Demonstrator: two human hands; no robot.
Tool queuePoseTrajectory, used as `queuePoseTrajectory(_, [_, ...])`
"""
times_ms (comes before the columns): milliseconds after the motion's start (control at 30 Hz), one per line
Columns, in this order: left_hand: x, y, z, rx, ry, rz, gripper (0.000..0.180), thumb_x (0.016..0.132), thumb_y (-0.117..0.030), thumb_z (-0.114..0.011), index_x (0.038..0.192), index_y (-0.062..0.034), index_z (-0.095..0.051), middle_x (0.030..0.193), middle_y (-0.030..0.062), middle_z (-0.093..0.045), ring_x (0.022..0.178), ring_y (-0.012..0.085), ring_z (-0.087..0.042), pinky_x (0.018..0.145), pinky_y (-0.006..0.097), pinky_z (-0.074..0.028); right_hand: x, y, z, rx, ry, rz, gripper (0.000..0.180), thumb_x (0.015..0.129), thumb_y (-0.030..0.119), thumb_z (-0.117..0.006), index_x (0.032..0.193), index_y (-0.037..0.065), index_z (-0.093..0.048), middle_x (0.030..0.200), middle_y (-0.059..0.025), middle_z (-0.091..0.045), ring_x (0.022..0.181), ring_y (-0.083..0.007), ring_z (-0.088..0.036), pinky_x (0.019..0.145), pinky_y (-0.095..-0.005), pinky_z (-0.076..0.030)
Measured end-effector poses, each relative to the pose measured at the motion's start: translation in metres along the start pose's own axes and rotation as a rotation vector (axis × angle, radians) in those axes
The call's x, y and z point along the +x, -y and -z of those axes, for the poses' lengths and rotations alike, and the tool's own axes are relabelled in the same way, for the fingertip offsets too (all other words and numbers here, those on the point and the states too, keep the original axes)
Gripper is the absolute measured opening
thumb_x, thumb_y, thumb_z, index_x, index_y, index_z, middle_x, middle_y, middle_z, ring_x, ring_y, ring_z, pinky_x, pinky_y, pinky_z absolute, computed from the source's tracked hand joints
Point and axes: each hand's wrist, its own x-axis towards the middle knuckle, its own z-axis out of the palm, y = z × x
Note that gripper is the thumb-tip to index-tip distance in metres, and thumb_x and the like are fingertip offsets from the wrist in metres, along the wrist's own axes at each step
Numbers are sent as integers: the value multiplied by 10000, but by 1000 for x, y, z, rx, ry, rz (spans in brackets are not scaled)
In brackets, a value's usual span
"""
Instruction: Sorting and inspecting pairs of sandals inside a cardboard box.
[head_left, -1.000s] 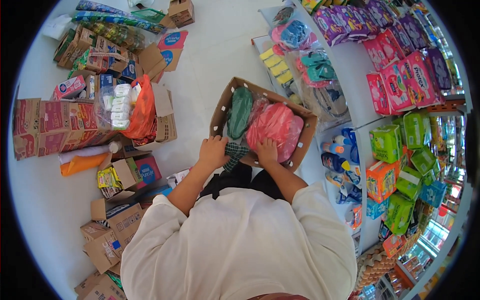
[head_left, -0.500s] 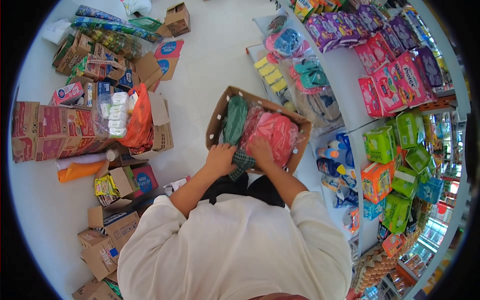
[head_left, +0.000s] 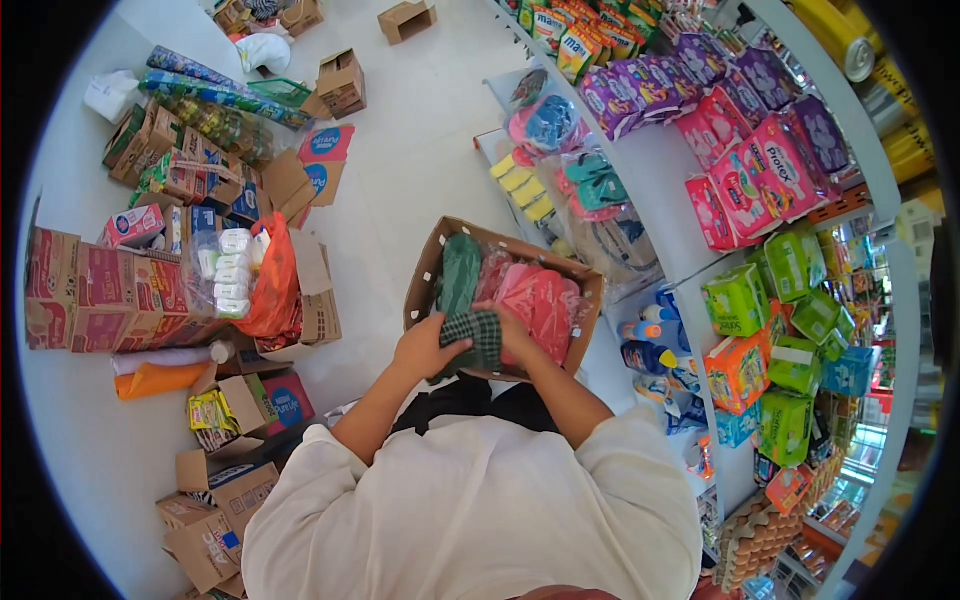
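Note:
A dark green checked cloth (head_left: 476, 335) is stretched between my two hands over the near side of an open cardboard box (head_left: 524, 248). My left hand (head_left: 424, 350) grips the cloth's left edge, thumb on top. At the opposite edge, my right hand (head_left: 513, 336) holds the cloth with fingers partly hidden. Inside the box, a green bundle (head_left: 459, 272) in clear plastic lies at the left. Pink-red items (head_left: 540, 305) in clear plastic, which look like slippers, fill the right side.
To the right, shelves (head_left: 655, 180) hold purple, pink and green packs. Bagged slippers (head_left: 597, 188) and bottles (head_left: 652, 357) sit low beside the box. Cartons (head_left: 85, 290) and a red plastic bag (head_left: 272, 275) line the left. A small open carton (head_left: 407, 20) stands far ahead.
The checked cloth, bunched at the box's near edge before, is now lifted and spread between both hands. My right hand has left the pink-red items. The view has shifted.

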Motion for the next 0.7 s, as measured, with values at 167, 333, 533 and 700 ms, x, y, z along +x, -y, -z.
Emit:
queuePoseTrajectory(167, [18, -5, 2, -608, -71, 26, 524, 945, -477, -635, 1182, -18, -541, 943, 224, -678, 895, 325, -681, 780, 410, -517, -39, 125, -4, 684, -29, -229, 424, 925, 194, -716, 1282, 32, -555, 1147, -61, -663, 1014, -146, -628, 902, -310, -508])
queuePoseTrajectory(333, [44, -15, 24, -595, -184, -200, 320, 895, -282, -751, 1022, -11, -638, 878, 131, -693, 802, 221, -668, 732, 338, -521, -47, 139, -1, 96, -284, -55, 320, 914, 40, -655, 1222, -9, -588, 1100, -96, -689, 1007, -174, -647, 900, -324, -500])
queuePoseTrajectory(533, [54, 1, 27, -683, -171, -51, 281, 954, -295, -683, 1049, -33, -652, 826, 46, -680, 772, 117, -636, 694, 285, -506, -64, 170, -9, -291, -650, 147, 444, 881, 10, -628, 1312, -22, -524, 1204, -214, -645, 1124, -327, -639, 956, -379, -483])
queuePoseTrajectory(700, [45, -33, 7, -1467, 252, 234, 432, 989, -430, -596, 1215, -63, -578, 1087, 61, -664, 995, 164, -659, 830, 311, -519, -68, 175, -22, -668, -302, 302, 562, 833, 108, -677, 1363, 22, -510, 1377, -222, -532, 1281, -400, -503, 1096, -482, -359])
